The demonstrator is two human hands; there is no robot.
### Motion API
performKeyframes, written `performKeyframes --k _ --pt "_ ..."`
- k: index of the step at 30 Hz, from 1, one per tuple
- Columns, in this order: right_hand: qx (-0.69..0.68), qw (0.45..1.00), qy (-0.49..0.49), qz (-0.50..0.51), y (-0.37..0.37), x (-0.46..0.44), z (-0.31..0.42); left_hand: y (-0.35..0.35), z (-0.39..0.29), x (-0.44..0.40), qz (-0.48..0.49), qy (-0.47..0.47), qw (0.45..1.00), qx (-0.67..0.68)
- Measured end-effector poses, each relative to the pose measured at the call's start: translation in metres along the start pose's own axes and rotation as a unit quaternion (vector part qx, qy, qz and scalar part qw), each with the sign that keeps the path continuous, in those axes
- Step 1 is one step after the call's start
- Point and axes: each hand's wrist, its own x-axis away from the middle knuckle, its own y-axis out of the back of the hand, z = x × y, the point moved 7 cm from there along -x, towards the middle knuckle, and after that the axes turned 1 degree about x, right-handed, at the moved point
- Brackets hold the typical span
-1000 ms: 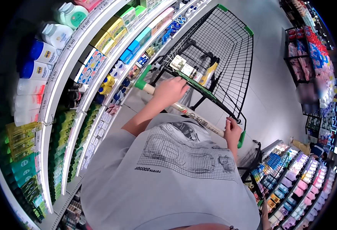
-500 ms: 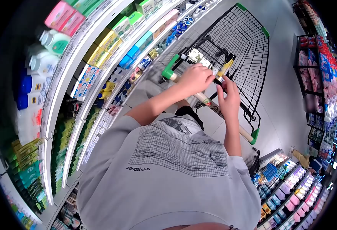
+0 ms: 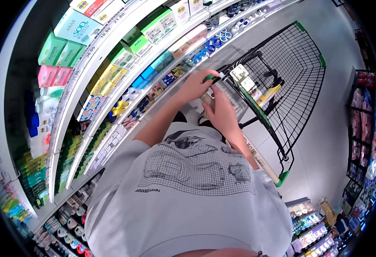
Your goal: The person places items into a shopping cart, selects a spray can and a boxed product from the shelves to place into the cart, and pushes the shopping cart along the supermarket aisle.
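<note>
The black wire shopping cart (image 3: 301,85) stands ahead and to the right, its pale handle bar (image 3: 261,160) running diagonally before my body. My left hand (image 3: 196,84) is curled at the green left end of the handle, with a finger over it. My right hand (image 3: 223,112) lies along the bar just beside it, fingers stretched toward the left hand and thumb apart. Its fingertips meet or nearly meet the left fingers; the exact contact is hidden. A white printed card or pack (image 3: 243,79) and a yellow item (image 3: 270,95) are at the near end of the cart.
A long shelf (image 3: 96,53) with boxed soaps, bottles and price strips curves along my left side. More racks with pink and blue packs (image 3: 359,124) stand at the right. Another display (image 3: 310,222) is at lower right, behind me. Grey tiled floor (image 3: 312,158) shows beside the cart.
Both hands have moved left to the handle's green end and closer together. The cart has shifted right in view, and more boxes on the left shelf show.
</note>
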Motion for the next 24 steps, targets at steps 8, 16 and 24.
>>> performKeyframes --k 8,16,24 --pt "0.210 0.975 -0.075 0.012 0.005 -0.031 -0.033 -0.025 -0.014 -0.045 0.012 -0.019 1.000 -0.011" --pt "0.236 0.962 0.005 -0.139 0.035 -0.055 0.023 0.003 0.043 -0.053 0.035 0.001 0.992 0.124" --pt "-0.216 0.967 -0.133 -0.009 -0.210 -0.097 -0.083 0.127 0.275 -0.098 -0.155 0.131 0.867 -0.455"
